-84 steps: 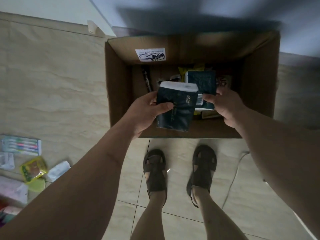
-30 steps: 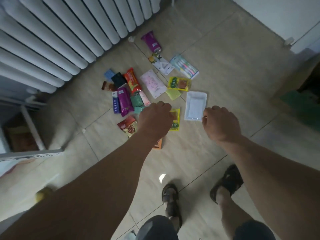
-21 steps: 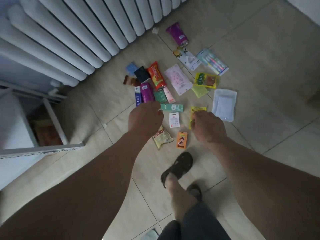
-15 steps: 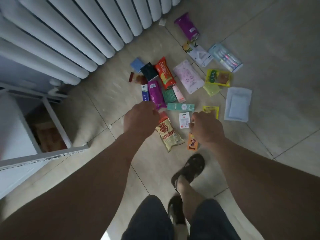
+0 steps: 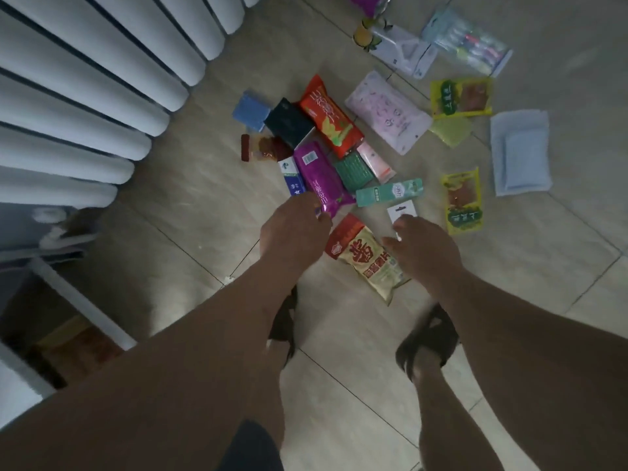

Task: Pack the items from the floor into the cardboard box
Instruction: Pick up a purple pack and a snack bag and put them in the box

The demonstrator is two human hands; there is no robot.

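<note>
Several packets lie spread on the tiled floor. My left hand [image 5: 292, 229] hangs low with its fingertips at the near end of a purple packet [image 5: 319, 178]; whether it grips the packet is unclear. My right hand [image 5: 421, 249] is open, thumb spread, over a red-and-cream snack bag [image 5: 367, 260], and its fingers cover the lower part of a small white card [image 5: 401, 210]. A teal box [image 5: 389, 192], an orange packet [image 5: 329, 115] and a yellow packet [image 5: 464, 200] lie just beyond. The cardboard box is out of view.
A white radiator [image 5: 85, 79] runs along the upper left, with a white shelf frame [image 5: 78, 300] below it. A folded blue cloth [image 5: 520, 153] and a pink packet [image 5: 387, 112] lie farther off. My sandalled feet [image 5: 426, 341] stand just behind the items.
I have turned from the box to the pile on the floor and bent closer. Both hands have dropped towards the items, the left to the purple packet, the right to the snack bag and card.
</note>
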